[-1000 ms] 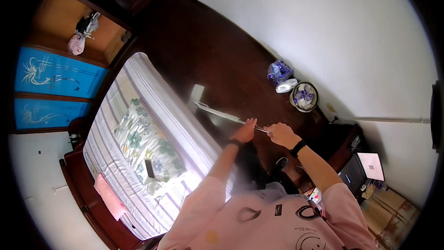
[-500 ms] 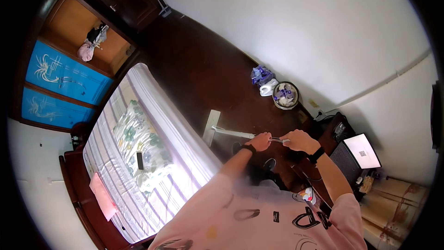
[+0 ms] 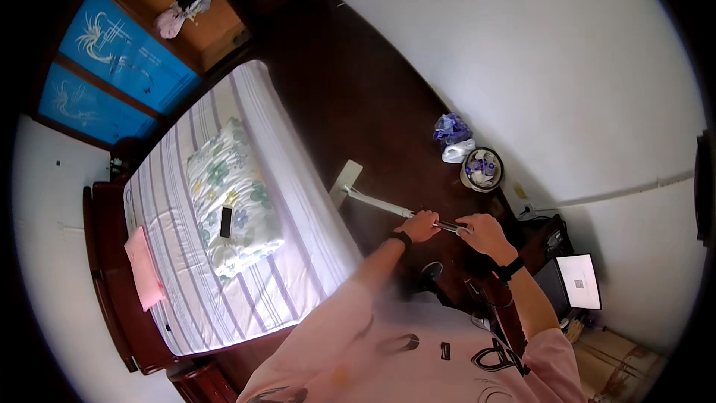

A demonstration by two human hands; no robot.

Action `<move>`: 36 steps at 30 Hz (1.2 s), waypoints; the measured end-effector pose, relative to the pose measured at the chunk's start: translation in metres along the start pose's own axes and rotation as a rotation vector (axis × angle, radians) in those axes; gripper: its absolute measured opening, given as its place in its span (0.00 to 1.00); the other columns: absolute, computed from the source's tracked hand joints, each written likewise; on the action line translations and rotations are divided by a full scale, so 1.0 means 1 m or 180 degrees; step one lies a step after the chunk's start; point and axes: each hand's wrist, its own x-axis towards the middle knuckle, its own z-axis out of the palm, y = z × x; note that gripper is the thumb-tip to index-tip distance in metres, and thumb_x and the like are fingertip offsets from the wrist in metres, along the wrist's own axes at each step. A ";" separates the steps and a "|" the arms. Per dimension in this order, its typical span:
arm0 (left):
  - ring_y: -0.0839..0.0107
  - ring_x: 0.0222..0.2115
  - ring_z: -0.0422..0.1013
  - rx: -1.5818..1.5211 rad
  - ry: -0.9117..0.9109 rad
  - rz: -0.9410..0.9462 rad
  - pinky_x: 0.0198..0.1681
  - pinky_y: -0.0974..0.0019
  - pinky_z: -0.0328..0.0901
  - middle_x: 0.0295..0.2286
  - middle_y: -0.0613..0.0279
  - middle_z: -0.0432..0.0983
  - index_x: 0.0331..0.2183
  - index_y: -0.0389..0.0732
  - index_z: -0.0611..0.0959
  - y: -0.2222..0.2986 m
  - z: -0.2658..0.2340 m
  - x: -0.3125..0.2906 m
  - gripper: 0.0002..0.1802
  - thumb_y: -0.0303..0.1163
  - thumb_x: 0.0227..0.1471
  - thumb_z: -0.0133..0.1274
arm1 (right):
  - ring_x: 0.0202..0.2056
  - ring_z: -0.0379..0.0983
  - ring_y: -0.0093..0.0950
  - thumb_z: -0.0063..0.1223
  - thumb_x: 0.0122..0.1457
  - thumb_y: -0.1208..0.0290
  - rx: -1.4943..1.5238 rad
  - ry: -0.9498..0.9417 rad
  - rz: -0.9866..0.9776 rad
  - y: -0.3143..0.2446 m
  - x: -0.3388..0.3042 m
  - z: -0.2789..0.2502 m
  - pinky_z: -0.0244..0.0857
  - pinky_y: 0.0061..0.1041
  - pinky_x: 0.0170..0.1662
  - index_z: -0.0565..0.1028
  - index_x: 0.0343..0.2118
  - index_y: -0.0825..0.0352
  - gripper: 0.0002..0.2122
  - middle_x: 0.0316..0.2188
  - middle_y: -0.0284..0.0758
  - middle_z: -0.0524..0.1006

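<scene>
A flat mop (image 3: 379, 204) with a pale rectangular head is held across in front of me, its head on the dark floor next to the bed. My left hand (image 3: 420, 226) wraps round the handle where the pale pole meets the shiny metal section. Farther up, at the handle's end, my right hand (image 3: 485, 239) is closed on a grey grip. Each wrist bears a dark band.
The bed (image 3: 321, 224) with a folded floral quilt (image 3: 257, 231) and a phone (image 3: 226, 222) lies left. By the white wall stand a trash bin (image 3: 470, 179), a white jug (image 3: 456, 151) and a purple bag (image 3: 451, 128). At right are a dark desk and an open laptop (image 3: 578, 281).
My view has turned, so the bin and wardrobe sit farther right in it. Both hands keep their hold on the mop, whose handle now slants more steeply across the view.
</scene>
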 end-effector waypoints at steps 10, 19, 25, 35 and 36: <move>0.53 0.39 0.67 0.0131 0.0156 -0.0075 0.41 0.54 0.64 0.32 0.54 0.72 0.33 0.41 0.74 -0.068 -0.068 -0.045 0.11 0.35 0.47 0.54 | 0.30 0.75 0.43 0.56 0.48 0.63 0.0032 -0.0071 0.0387 -0.065 0.052 0.062 0.70 0.37 0.36 0.79 0.37 0.61 0.13 0.28 0.43 0.78; 0.55 0.41 0.67 0.0536 -0.0186 -0.0132 0.41 0.54 0.64 0.34 0.57 0.71 0.33 0.43 0.73 -0.063 -0.016 -0.066 0.11 0.36 0.47 0.54 | 0.30 0.75 0.42 0.54 0.50 0.61 -0.0041 -0.0260 0.0414 -0.058 -0.006 0.090 0.70 0.37 0.35 0.78 0.42 0.52 0.14 0.27 0.41 0.78; 0.53 0.38 0.67 0.0344 0.0096 0.0045 0.39 0.52 0.62 0.31 0.54 0.71 0.31 0.41 0.73 -0.076 0.057 -0.089 0.11 0.32 0.43 0.55 | 0.28 0.75 0.41 0.47 0.55 0.62 -0.0099 -0.0197 0.0510 -0.049 -0.064 0.127 0.69 0.38 0.32 0.76 0.45 0.47 0.15 0.24 0.39 0.78; 0.50 0.32 0.67 -0.0278 0.0590 0.0632 0.35 0.54 0.61 0.28 0.52 0.69 0.28 0.39 0.72 0.032 0.171 -0.106 0.12 0.30 0.40 0.57 | 0.25 0.75 0.39 0.45 0.55 0.62 -0.0820 -0.0279 0.0695 -0.005 -0.212 0.097 0.68 0.37 0.28 0.76 0.45 0.44 0.15 0.24 0.38 0.78; 0.50 0.32 0.67 -0.0257 0.0575 0.0651 0.35 0.54 0.61 0.28 0.52 0.69 0.28 0.39 0.72 0.043 0.183 -0.109 0.12 0.30 0.40 0.57 | 0.25 0.75 0.39 0.45 0.55 0.62 -0.0907 -0.0389 0.0766 -0.001 -0.228 0.094 0.68 0.37 0.28 0.76 0.45 0.44 0.15 0.24 0.37 0.78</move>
